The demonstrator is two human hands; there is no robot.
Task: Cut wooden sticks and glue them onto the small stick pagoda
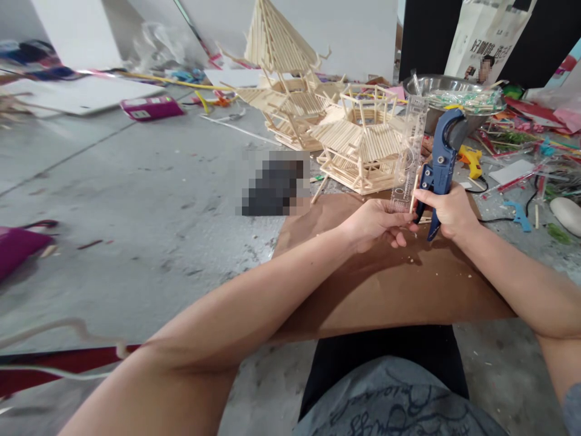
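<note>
My left hand [376, 224] is closed on the lower end of a clear plastic ruler [411, 142], which stands nearly upright. Along the ruler's right edge is a short wooden stick [414, 192], close to the fingertips of both hands. My right hand [451, 212] grips a blue pipe cutter [440, 163] by its handles, with the curved jaw pointing up. The thumb of that hand reaches toward the stick. Just behind the ruler stands a tiered pavilion model [363, 145] built of wooden sticks. Whether the stick touches the cutter is unclear.
Brown cardboard [385, 290] lies beneath my hands. A taller pointed-roof stick model [281, 42] stands behind. At the right are a metal bowl [483, 97], a yellow glue gun [471, 160] with its cord, and scattered packets. A magenta box [151, 109] lies left on the grey floor.
</note>
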